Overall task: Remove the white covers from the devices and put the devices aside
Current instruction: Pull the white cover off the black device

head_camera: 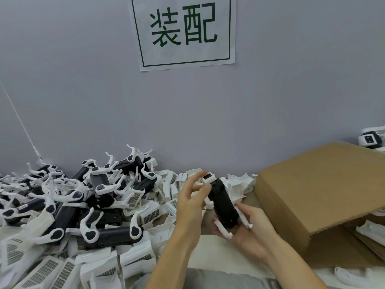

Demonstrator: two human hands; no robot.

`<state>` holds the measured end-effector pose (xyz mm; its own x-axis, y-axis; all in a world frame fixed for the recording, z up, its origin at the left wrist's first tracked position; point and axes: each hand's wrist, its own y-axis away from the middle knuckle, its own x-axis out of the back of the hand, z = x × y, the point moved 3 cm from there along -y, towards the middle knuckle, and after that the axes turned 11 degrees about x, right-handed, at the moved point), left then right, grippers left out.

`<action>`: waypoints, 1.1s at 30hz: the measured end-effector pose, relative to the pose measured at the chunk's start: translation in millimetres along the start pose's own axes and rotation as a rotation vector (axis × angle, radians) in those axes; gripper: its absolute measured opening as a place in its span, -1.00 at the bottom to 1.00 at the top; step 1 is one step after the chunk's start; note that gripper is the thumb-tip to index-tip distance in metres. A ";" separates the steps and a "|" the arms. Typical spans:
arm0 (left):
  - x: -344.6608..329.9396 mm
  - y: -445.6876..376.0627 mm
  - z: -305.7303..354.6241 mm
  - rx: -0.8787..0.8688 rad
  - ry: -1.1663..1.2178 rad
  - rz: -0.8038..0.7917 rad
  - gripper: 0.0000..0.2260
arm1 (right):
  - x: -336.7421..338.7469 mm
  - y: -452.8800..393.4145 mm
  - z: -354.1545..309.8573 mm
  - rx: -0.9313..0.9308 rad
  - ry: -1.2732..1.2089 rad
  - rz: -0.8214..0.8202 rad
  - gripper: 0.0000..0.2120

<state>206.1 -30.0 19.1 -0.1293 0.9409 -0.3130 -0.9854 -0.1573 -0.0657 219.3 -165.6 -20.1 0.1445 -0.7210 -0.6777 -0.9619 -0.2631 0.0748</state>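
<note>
The right hand [249, 230] cradles a black device [223, 202] with white legs; left hand [192, 197] fingers relaxed.

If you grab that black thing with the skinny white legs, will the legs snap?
Maybe. The device has thin white legs that stick out, so they look bendy and easy to snag. The black body looks hard and stiff. It seems light, since the right hand cradles it loosely.
</note>
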 end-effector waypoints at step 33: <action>11.9 -13.1 -34.1 0.253 0.166 0.124 -0.55 | 2.9 -2.5 2.5 0.019 0.254 0.127 -0.75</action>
<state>221.2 -26.9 -16.1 -0.2508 0.8542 -0.4555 -0.9623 -0.1688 0.2133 221.6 -165.4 -24.1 0.0734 -0.8857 -0.4585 -0.9798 -0.1497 0.1323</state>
